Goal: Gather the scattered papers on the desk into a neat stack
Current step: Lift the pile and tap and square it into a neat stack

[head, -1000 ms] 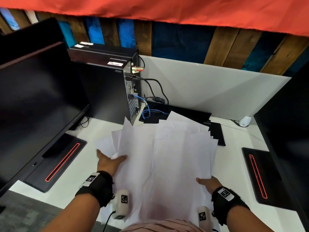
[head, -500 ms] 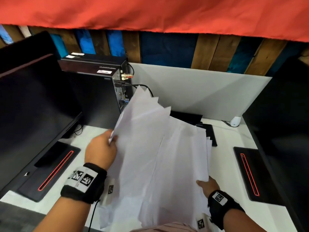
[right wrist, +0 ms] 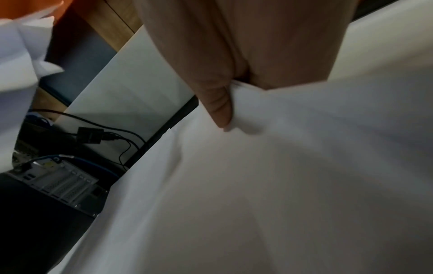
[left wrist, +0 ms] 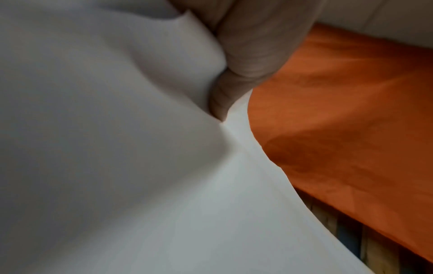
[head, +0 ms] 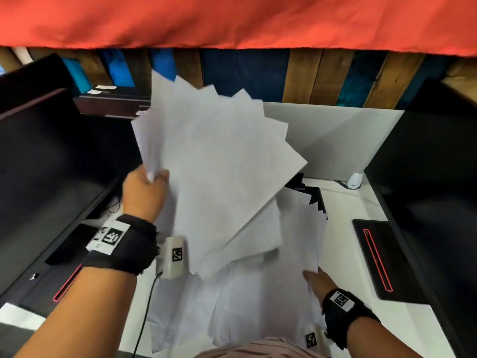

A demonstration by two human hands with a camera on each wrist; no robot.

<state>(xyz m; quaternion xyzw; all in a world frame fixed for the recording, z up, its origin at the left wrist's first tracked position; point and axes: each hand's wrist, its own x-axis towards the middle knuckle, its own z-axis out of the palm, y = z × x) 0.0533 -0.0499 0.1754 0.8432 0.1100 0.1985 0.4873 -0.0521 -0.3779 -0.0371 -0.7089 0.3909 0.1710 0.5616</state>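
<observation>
My left hand [head: 154, 177] grips a fanned bundle of white papers [head: 219, 164] by its left edge and holds it raised, tilted up above the white desk [head: 348, 215]. In the left wrist view a finger [left wrist: 243, 61] presses into the bent sheets [left wrist: 117, 148]. More papers [head: 302, 233] lie spread on the desk under the bundle. My right hand [head: 311, 276] holds their near right edge. The right wrist view shows my thumb [right wrist: 220, 105] pinching those sheets [right wrist: 281, 185], its fingers hidden beneath.
Black monitors stand left [head: 38, 164] and right [head: 426, 189], each on a base with a red stripe [head: 376, 259]. A white partition [head: 335, 140] closes the back. A computer tower [right wrist: 46, 194] with cables stands at the back left. A small white device [head: 354, 180] sits by the partition.
My left hand has lifted its bundle of papers off the desk, higher and more upright, fanning it out. My right hand has stayed at the lower right edge of the papers.
</observation>
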